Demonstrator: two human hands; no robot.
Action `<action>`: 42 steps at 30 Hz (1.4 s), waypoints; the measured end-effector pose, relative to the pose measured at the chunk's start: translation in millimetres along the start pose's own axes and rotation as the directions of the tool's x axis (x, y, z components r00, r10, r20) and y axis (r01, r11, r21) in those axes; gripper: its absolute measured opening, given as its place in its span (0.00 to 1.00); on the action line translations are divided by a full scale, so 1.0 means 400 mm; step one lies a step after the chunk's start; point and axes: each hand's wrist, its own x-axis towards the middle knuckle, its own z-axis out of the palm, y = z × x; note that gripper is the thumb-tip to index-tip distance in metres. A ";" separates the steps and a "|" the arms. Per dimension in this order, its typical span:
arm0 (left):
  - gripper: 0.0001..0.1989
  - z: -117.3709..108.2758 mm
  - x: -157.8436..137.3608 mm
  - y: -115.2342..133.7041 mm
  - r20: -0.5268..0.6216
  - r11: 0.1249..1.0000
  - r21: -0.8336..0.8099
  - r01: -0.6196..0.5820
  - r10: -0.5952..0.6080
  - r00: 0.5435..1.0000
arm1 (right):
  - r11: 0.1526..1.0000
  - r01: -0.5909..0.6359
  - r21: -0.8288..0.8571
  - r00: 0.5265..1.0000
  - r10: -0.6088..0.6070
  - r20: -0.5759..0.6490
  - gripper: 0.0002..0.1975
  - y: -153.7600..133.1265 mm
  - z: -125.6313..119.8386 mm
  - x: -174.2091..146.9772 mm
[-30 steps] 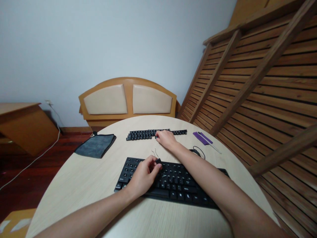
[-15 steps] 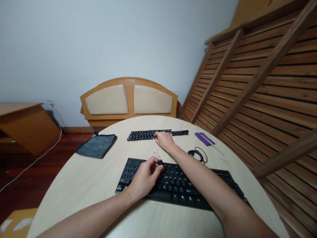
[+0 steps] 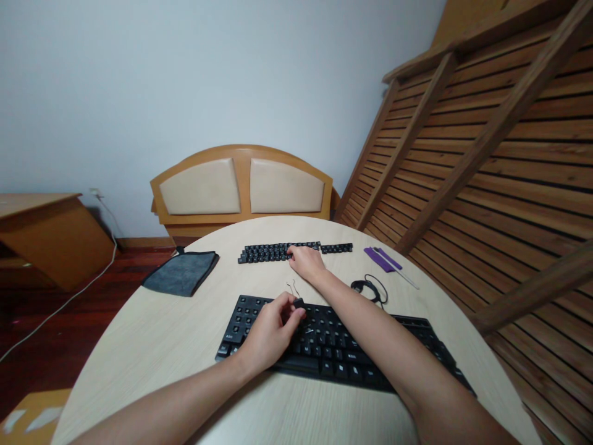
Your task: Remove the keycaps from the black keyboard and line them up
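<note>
My left hand [image 3: 273, 327] is closed round the dark handle of a keycap puller [image 3: 299, 303], whose two thin wire prongs point up and away from me. It rests over the left part of a black keyboard [image 3: 333, 369], where several keys are off and bare sockets show. Farther back, my right hand [image 3: 306, 261] reaches across to rows of loose black keycaps [image 3: 264, 252] set out on the table. Its thumb and forefinger pinch at a keycap by the front row; the fingers hide most of it. My right forearm covers part of the keyboard.
On the round pale table [image 3: 152, 358] lie a grey cloth [image 3: 183, 273] at left, a coiled black cable [image 3: 368, 287], and a purple cloth [image 3: 380, 259] with a thin white-handled brush [image 3: 403, 275] at right. A slatted wooden panel [image 3: 500, 173] leans close to the right edge.
My right hand has shifted very slightly to the left along the keycap rows. My left hand and the keycap puller stay almost where they were.
</note>
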 end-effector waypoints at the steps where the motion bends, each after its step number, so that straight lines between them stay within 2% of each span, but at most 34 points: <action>1: 0.07 0.000 0.000 0.000 -0.001 1.000 0.011 -0.001 0.001 1.000 | 1.000 -0.005 0.005 1.000 0.005 0.004 0.15 0.002 -0.005 -0.002; 6: 0.07 0.000 0.000 -0.002 0.000 0.999 0.028 -0.015 0.015 1.000 | 0.999 0.004 0.048 1.000 -0.005 0.019 0.16 0.019 -0.050 -0.053; 10: 0.07 0.000 0.000 -0.006 0.000 0.999 0.036 -0.024 0.024 1.000 | 0.993 0.057 0.100 0.998 -0.061 0.036 0.12 0.048 -0.094 -0.164; 15: 0.09 0.000 0.002 -0.009 -0.003 1.000 0.020 -0.015 0.015 1.000 | 0.942 0.192 0.274 0.975 -0.216 0.059 0.12 0.115 -0.136 -0.317; 19: 0.10 0.001 0.006 -0.008 -0.008 1.000 -0.003 -0.011 0.011 1.000 | 0.895 0.222 0.386 0.955 -0.280 0.100 0.14 0.158 -0.144 -0.384; 23: 0.10 -0.004 0.011 -0.006 0.004 1.000 -0.027 0.000 0.000 1.000 | 0.858 0.211 0.468 0.958 -0.277 0.075 0.13 0.161 -0.123 -0.394; 29: 0.10 -0.036 0.023 -0.006 0.033 0.992 -0.126 -0.007 0.011 0.999 | 0.835 0.250 0.489 0.944 -0.322 0.067 0.13 0.134 -0.100 -0.352; 32: 0.10 -0.050 0.024 -0.001 0.096 0.985 -0.174 -0.011 0.028 0.995 | 0.813 0.271 0.515 0.911 -0.390 0.136 0.12 0.125 -0.116 -0.321; 36: 0.10 -0.052 0.019 0.001 0.154 0.986 -0.164 -0.013 0.039 0.987 | 0.837 0.301 0.458 0.869 -0.438 0.230 0.11 0.112 -0.142 -0.295; 42: 0.09 -0.044 0.012 0.004 0.180 0.985 -0.173 -0.021 0.053 0.982 | 0.876 0.259 0.407 0.925 -0.346 0.157 0.09 0.094 -0.138 -0.316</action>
